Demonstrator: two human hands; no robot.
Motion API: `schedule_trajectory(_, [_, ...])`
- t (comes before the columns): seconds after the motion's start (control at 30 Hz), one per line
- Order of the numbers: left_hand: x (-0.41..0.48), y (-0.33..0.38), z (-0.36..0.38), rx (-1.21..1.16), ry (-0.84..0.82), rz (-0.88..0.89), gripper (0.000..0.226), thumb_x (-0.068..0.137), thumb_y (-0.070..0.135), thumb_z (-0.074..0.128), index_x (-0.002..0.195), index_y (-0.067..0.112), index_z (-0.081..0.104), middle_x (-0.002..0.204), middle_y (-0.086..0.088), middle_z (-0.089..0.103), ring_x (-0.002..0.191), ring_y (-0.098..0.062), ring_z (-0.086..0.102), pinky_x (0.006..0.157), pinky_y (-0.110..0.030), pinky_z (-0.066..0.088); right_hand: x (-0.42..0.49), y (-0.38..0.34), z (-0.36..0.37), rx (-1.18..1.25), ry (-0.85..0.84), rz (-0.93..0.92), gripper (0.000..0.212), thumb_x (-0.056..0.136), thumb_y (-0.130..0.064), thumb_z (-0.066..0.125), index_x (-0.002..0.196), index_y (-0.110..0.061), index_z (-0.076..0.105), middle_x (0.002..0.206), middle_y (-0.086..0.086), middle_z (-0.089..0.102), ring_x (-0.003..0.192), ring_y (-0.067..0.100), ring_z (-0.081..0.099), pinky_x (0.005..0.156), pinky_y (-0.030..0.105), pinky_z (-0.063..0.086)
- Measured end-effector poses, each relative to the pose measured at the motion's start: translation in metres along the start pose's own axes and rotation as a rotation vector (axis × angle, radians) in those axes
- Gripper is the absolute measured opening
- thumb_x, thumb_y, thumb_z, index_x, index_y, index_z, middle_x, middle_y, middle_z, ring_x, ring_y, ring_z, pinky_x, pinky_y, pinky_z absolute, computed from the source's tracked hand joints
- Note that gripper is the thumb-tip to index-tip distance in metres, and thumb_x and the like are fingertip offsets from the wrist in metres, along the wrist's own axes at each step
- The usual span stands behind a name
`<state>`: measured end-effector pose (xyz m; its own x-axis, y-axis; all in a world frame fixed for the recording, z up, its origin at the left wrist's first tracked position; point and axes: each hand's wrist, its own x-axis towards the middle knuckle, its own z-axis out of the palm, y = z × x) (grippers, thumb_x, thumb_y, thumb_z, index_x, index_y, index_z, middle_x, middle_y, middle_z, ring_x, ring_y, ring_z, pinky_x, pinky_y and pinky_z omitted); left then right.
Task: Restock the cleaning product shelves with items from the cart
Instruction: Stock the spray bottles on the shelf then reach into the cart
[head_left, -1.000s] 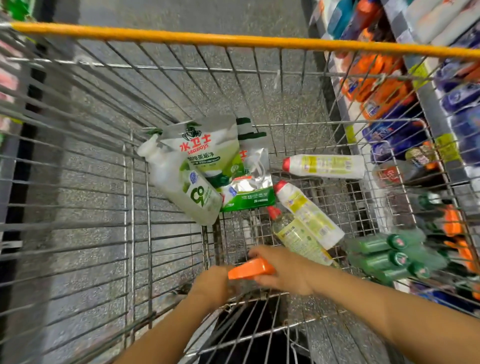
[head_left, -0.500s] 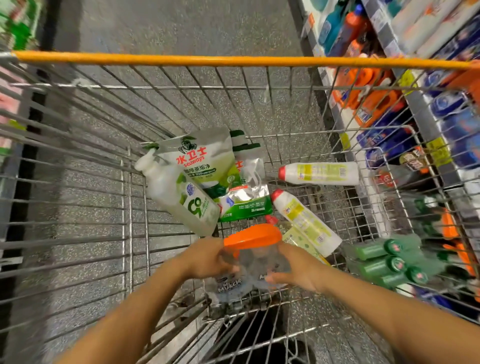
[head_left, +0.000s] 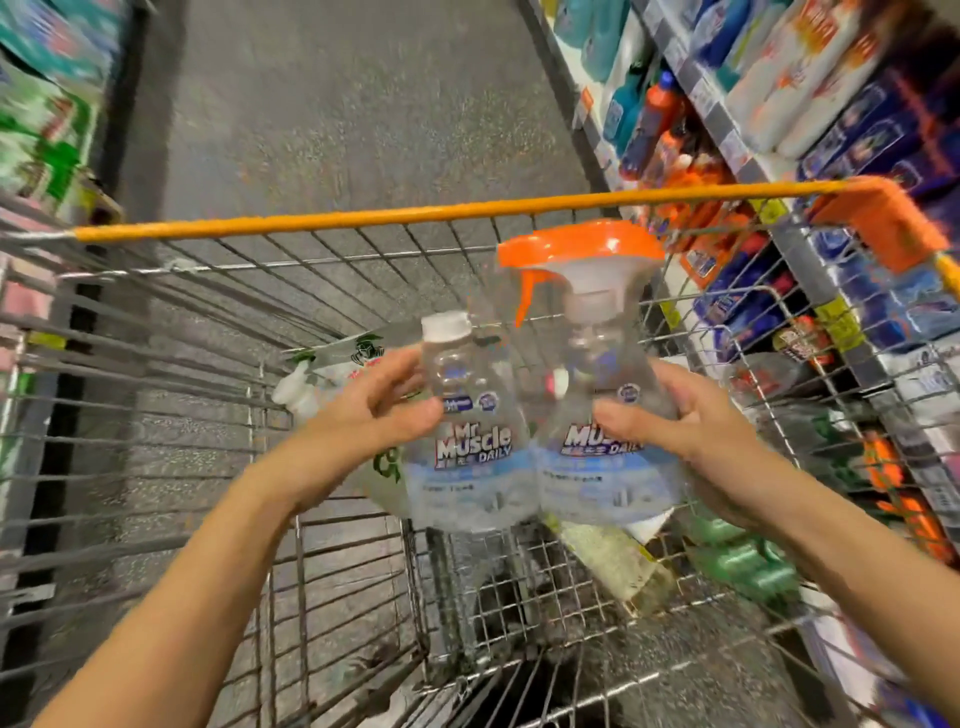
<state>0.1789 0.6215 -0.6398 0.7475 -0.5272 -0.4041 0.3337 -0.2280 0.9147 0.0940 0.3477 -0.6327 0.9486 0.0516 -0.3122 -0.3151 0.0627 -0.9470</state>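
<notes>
Gripping bottle pair (head_left: 470, 467), left hand (head_left: 363, 410), right hand (head_left: 696, 431) curled round sides, over cart (head_left: 332, 221), shelves (head_left: 719, 111) beside.

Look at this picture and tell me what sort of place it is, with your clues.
Most likely a supermarket's cleaning-products aisle. A wire shopping cart stands beside shelves packed with detergent bottles and boxes, and the left hand and right hand hold a Mr Muscle spray twin pack over it.

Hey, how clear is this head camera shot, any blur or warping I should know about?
Head view: the twin pack label is readable between left hand and right hand; shelves at both edges smear with motion blur; wide-angle stretches the cart outward; lighting looks even.
</notes>
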Motion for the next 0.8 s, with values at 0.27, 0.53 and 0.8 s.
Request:
schedule_trajectory(0.27, [0.018, -0.001, 0.075, 0.136, 0.198, 0.156, 0.023, 0.072, 0.039, 0.074, 0.092, 0.032, 0.067, 0.091, 0.026, 0.071, 0.086, 0.009, 0.065, 0.076, -0.01, 0.047, -0.021, -0.002, -0.021, 0.239, 0.157, 0.073, 0.039, 0.075, -0.025, 0.08, 0.108, -0.006, 0.067, 0.099, 0.014, 0.074, 0.083, 0.023, 0.071, 0.067, 0.029, 0.057])
schedule_trajectory(0.53, [0.004, 0.034, 0.137, 0.167, 0.127, 0.229, 0.017, 0.068, 0.04, 0.066, 0.085, 0.034, 0.068, 0.08, 0.021, 0.073, 0.074, 0.006, 0.066, 0.066, -0.01, 0.049, -0.089, -0.024, -0.048, 0.212, 0.348, -0.024, 0.041, 0.071, -0.024, 0.069, 0.111, -0.015, 0.064, 0.1, 0.005, 0.074, 0.089, 0.022, 0.072, 0.075, 0.036, 0.059])
schedule_trajectory(0.8, [-0.014, 0.087, 0.24, 0.211, -0.065, 0.362, 0.013, 0.074, 0.04, 0.079, 0.079, 0.05, 0.073, 0.085, 0.016, 0.075, 0.078, 0.0, 0.069, 0.071, -0.015, 0.054, -0.199, -0.047, -0.1, 0.282, 0.585, -0.175, 0.037, 0.072, -0.02, 0.07, 0.109, -0.018, 0.068, 0.103, 0.005, 0.074, 0.093, 0.024, 0.071, 0.083, 0.043, 0.058])
